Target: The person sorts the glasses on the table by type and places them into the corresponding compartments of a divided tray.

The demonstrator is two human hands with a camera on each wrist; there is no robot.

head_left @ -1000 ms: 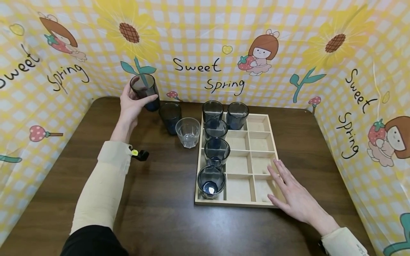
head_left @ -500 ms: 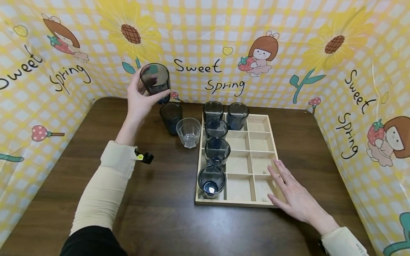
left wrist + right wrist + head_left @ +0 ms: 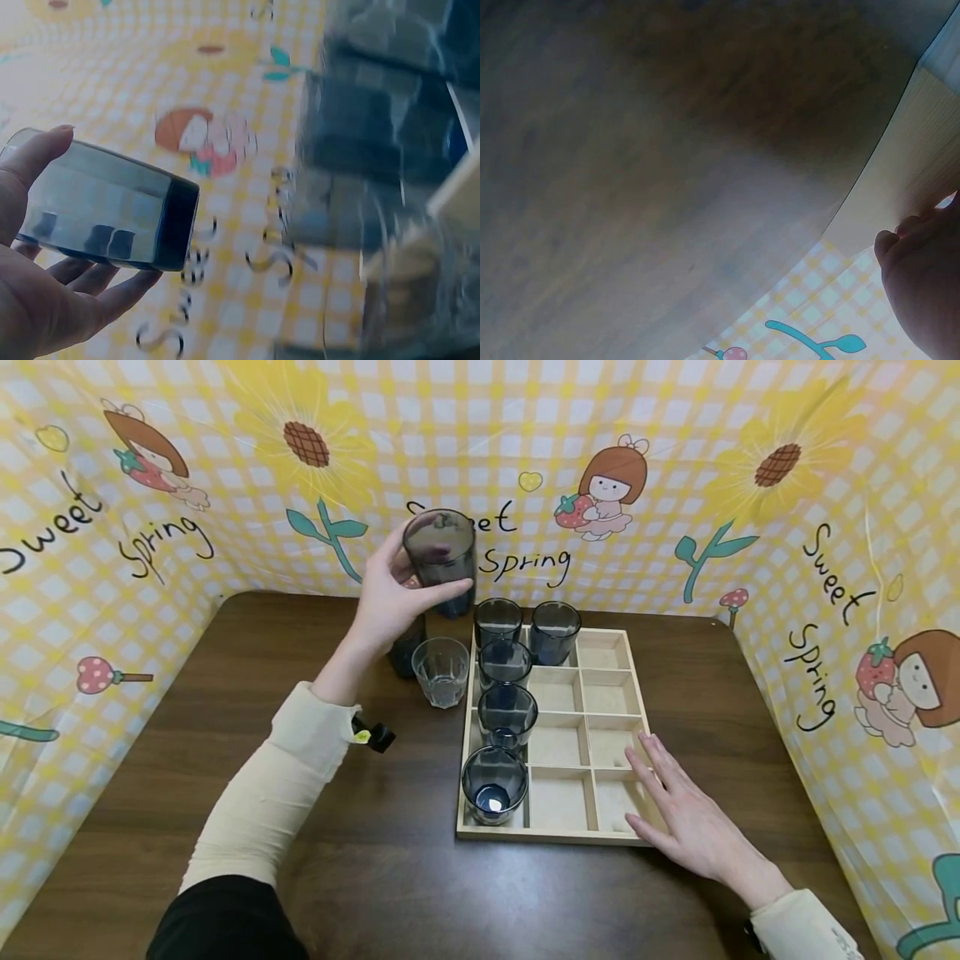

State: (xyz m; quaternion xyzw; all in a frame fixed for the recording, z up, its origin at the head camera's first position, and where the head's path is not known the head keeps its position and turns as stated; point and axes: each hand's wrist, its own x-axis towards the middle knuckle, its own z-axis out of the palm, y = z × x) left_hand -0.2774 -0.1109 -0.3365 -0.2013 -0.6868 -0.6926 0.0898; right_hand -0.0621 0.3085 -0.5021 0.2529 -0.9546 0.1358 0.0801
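My left hand [image 3: 390,602] grips a dark tinted glass [image 3: 444,556] by its side, thumb in front, lifted behind the clear glass and left of the tray. In the left wrist view the same tinted glass [image 3: 105,202] lies between thumb and fingers. My right hand [image 3: 686,814] rests with fingers spread on the right front edge of a wooden divided tray [image 3: 555,838]. Four tinted glasses would be too exact to count: several, such as the front one [image 3: 495,785], line the tray's left column, and another tinted glass [image 3: 555,633] stands in the back middle compartment.
A clear faceted glass [image 3: 441,672] stands on the brown table [image 3: 375,860] just left of the tray. Behind it, another tinted glass [image 3: 405,652] is partly hidden by my left hand. A yellow checked cloth [image 3: 495,427] walls the table's back and sides.
My left hand has lifted the tinted glass and carried it rightward, from the far left of the table to near the tray's back left corner. My right hand stays in place.
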